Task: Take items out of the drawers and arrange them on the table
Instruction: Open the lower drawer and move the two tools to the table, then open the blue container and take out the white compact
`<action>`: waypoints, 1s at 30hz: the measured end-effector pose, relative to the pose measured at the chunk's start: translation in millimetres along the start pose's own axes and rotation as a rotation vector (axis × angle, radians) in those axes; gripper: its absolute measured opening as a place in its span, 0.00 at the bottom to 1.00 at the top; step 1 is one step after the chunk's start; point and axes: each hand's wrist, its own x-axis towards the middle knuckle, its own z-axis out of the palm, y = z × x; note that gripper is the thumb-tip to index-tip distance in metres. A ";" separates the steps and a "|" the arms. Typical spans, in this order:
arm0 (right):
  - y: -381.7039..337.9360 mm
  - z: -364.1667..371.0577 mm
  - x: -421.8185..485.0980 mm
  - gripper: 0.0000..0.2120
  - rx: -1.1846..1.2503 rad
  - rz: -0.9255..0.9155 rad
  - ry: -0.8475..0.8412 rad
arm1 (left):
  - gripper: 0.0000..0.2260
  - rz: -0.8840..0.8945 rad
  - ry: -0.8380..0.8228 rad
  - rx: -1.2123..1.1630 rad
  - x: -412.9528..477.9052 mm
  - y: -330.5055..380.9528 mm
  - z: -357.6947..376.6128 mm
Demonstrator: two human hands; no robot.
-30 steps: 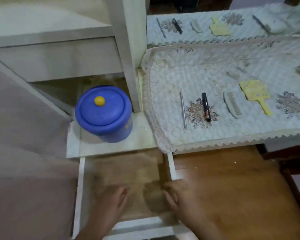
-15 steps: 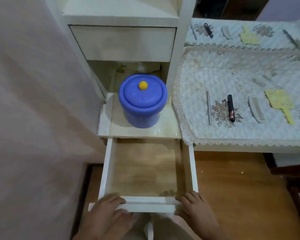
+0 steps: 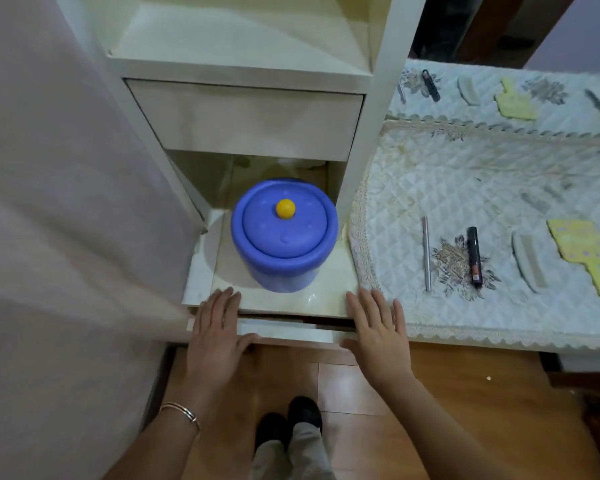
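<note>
The lower drawer [image 3: 284, 330] is nearly pushed in, only its white front and a narrow dark gap showing. My left hand [image 3: 215, 336] lies flat on the drawer front's left end, fingers spread. My right hand [image 3: 378, 330] lies flat on its right end, holding nothing. On the quilted table cover [image 3: 465, 188] to the right lie a silver pen [image 3: 426, 254], a black tube [image 3: 473, 256], a pale comb [image 3: 529, 266] and a yellow hand mirror [image 3: 582, 256].
A blue lidded pot [image 3: 284, 233] with a yellow knob stands on the shelf above the drawer. An upper drawer [image 3: 243, 117] is closed. A mirror [image 3: 499, 88] behind the table reflects the items. A wall fills the left. My feet stand on the wooden floor [image 3: 447, 393].
The empty lower drawer was wide open with both hands on its front edge. It has slid in almost fully, and both hands now rest flat on it.
</note>
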 end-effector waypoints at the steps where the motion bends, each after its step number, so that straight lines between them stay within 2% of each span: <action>1: 2.4 4.1 3.0 0.45 0.002 -0.004 0.033 | 0.32 -0.006 0.022 -0.002 4.0 1.3 1.1; 4: 4.7 14.1 9.4 0.34 -0.015 0.002 0.156 | 0.26 -0.060 0.120 0.019 13.2 8.3 1.3; 6: 4.1 19.4 11.1 0.22 -0.014 0.003 0.214 | 0.25 -0.098 0.138 0.039 16.6 10.3 0.2; 7: 4.3 20.8 11.8 0.19 -0.004 0.005 0.219 | 0.26 -0.105 0.140 0.046 18.0 9.7 0.0; 10: 7.6 21.7 14.1 0.20 0.020 -0.017 0.210 | 0.27 -0.102 0.130 0.067 18.9 8.9 2.1; 13: 5.7 6.0 19.4 0.27 0.083 0.015 0.101 | 0.24 -0.092 0.114 0.047 17.8 10.9 2.4; 17: -3.6 -24.9 25.1 0.21 0.273 0.113 -0.014 | 0.25 -0.017 0.039 0.020 11.5 5.7 -10.3; 19: -8.8 -42.9 28.8 0.20 0.483 0.147 0.046 | 0.26 -0.009 -0.015 -0.099 10.2 5.0 -26.1; 21: -18.2 -68.1 34.4 0.18 0.683 0.218 0.127 | 0.31 -0.053 -0.007 -0.327 9.7 7.3 -47.5; 23: -29.1 -93.6 44.5 0.18 0.785 0.235 0.266 | 0.31 -0.082 0.089 -0.509 13.8 11.2 -73.3; 25: -40.3 -116.1 61.0 0.17 0.826 0.187 0.365 | 0.30 -0.031 0.216 -0.571 22.5 18.3 -96.6; 27: -50.1 -127.8 82.9 0.17 0.827 0.115 0.375 | 0.31 0.049 0.280 -0.590 32.2 24.7 -111.9; 30: -65.4 -133.5 110.4 0.23 0.767 0.061 0.262 | 0.41 0.167 0.231 -0.651 44.9 31.9 -120.6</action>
